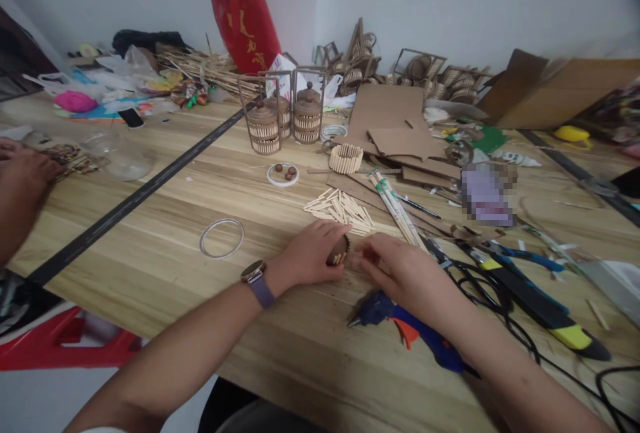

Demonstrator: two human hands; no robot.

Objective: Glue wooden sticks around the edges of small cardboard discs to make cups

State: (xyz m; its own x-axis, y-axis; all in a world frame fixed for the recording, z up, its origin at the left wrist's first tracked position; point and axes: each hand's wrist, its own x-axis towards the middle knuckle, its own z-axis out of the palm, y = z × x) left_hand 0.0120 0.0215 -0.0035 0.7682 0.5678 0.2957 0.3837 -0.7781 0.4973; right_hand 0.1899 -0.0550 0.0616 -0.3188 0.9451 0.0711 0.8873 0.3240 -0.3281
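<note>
My left hand (315, 253) curls around a small round brown piece (339, 251) with a few short pale sticks at its edge, close to the tabletop. Just right of it, my right hand (393, 261) has its fingers bent together; whatever they pinch, if anything, is hidden. Behind both hands lies a loose pile of short wooden sticks (343, 208). A ring of upright sticks (346, 159) stands farther back. Under my right forearm rests a blue glue gun (377, 308) with an orange trigger. To the left lies a white ring (221, 239).
Miniature lidded baskets in frames (264, 128) stand at the back. Cardboard sheets (385, 110), a utility knife (535, 303), blue-handled pliers (533, 258) and black cables crowd the right. Another person's hand (27, 166) is at far left, near a clear jar (123, 156).
</note>
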